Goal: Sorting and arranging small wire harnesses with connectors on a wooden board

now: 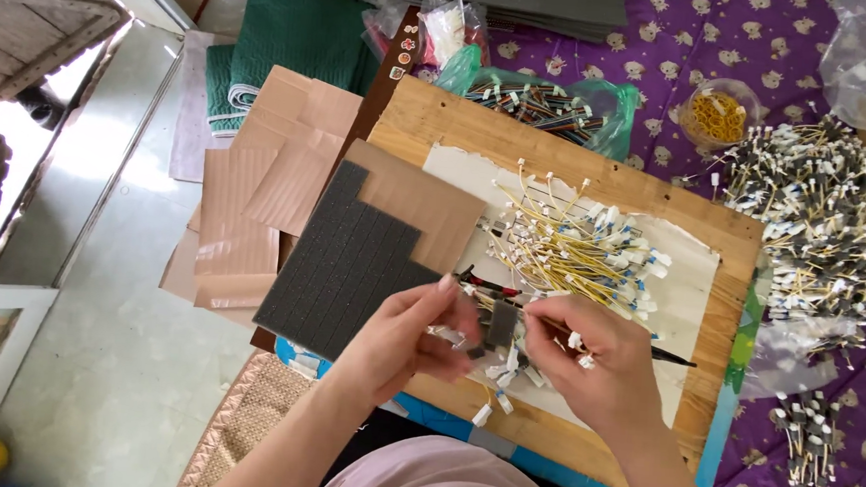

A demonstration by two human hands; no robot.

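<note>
Both of your hands meet over the wooden board (430,123): your left hand (402,347) and right hand (601,359) pinch a small grey foam block (501,325) with thin yellow wires. Just left lies a scored dark foam sheet (347,258); loose wires (578,247) spread behind.

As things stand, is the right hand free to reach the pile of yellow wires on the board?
Probably not at once: the right hand already grips small wire pieces, though the yellow wires lie uncovered just beyond it.
</note>
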